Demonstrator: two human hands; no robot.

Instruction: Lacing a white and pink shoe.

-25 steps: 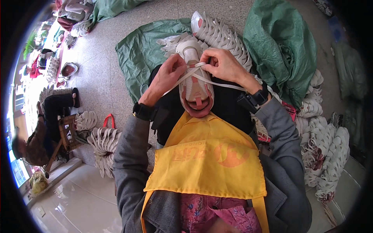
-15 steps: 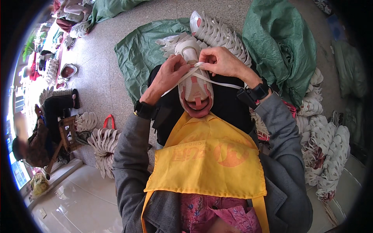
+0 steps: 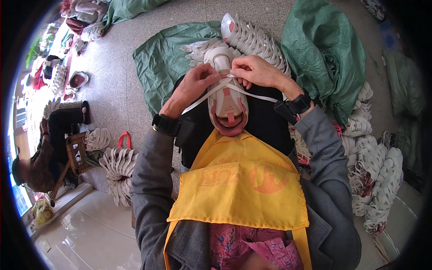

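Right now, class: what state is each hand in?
Left hand: closed, holding white lace over the shoe.
Right hand: closed, also holding lace there.

Two grips (image 3: 199, 81) (image 3: 258, 73); one shoe (image 3: 228, 107) on lap (image 3: 265, 119); one yellow apron (image 3: 238, 198); two black wristbands (image 3: 165, 125).

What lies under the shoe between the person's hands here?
Black fabric shows on both sides of the shoe, with the yellow apron at its nearer end. Its sole and whatever that directly covers are hidden.
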